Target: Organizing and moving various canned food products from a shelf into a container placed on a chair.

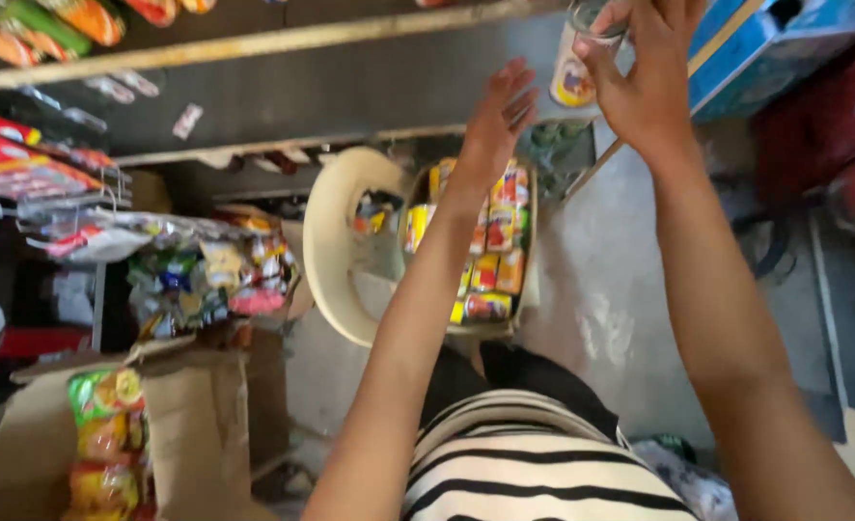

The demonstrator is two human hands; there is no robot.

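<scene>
Standing at the far left, an open cardboard box (196,425) holds bright snack packets (107,439), with more packets on the shelves (51,183) above. A cream plastic chair (336,241) carries a box of cans (485,241). Above it the left hand (497,121) is raised, released, fingers spread. Further right, the right hand (645,72) is grasping a can (574,68) near a blue carton (775,48).
</scene>
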